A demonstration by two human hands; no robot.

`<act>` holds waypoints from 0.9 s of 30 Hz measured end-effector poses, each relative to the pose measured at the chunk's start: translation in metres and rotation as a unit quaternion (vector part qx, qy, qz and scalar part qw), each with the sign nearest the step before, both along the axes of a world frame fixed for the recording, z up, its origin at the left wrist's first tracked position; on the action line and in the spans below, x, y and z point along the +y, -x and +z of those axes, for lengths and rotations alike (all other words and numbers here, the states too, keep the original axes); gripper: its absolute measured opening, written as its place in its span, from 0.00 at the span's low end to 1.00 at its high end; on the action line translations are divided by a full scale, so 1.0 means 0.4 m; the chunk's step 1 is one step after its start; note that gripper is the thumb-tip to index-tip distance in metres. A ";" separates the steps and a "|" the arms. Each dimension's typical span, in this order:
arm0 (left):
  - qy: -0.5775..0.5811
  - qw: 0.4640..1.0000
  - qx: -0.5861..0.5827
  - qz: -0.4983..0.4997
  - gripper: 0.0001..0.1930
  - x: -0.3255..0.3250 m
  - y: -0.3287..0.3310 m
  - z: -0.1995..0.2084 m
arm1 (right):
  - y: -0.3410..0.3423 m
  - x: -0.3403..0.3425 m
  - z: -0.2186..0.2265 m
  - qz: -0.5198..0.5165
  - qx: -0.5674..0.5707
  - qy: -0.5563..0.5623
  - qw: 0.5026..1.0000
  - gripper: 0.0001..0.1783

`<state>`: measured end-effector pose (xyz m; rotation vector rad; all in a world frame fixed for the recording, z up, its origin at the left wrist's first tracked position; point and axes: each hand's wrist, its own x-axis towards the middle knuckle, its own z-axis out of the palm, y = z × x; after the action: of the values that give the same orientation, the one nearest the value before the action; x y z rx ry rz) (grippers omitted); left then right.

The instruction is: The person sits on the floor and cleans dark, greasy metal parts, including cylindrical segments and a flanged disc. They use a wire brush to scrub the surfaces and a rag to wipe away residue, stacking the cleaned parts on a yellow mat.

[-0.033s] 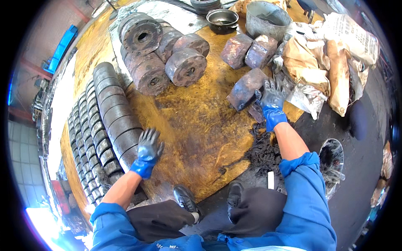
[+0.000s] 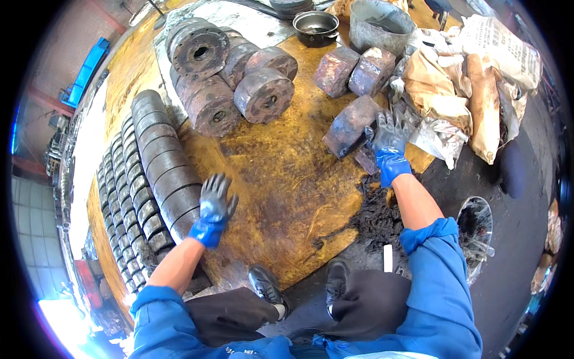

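Note:
My left hand, in a blue and grey glove, hovers with fingers spread over the oily yellow-brown work surface. It is just right of a long row of dark metal rings and holds nothing. My right hand, gloved the same way, lies palm down with fingers apart against the right end of a rusty metal block. A smaller dark piece lies just below that hand. I cannot see anything gripped in it.
Heavy round discs with centre holes are piled at the back, with two more rusty blocks to their right. A grey bucket, a small bowl, crumpled sacks, dark sludge and a floor pail stand around.
My left hand has moved a little forward and to the right over the surface, fingers still spread. My right hand stays by the block.

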<state>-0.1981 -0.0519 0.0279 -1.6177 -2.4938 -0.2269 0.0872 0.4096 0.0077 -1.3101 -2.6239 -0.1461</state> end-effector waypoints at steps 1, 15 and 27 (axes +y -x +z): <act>-0.026 1.000 0.013 0.003 0.28 0.087 0.030 0.002 | -0.001 0.011 -0.004 -0.001 -0.001 -0.002 1.000 0.37; -0.305 0.949 0.054 0.048 0.38 0.686 0.400 -0.278 | 0.006 0.072 -0.009 0.039 0.040 -0.051 0.997 0.28; -0.369 0.923 0.083 0.067 0.35 0.748 0.374 -0.258 | 0.021 -0.048 -0.036 0.055 0.050 -0.090 0.993 0.33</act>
<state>-0.3476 0.2473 -0.0753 -1.0910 -2.0007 -0.8490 0.0786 0.3904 -0.0068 -1.0823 -2.5246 -0.2843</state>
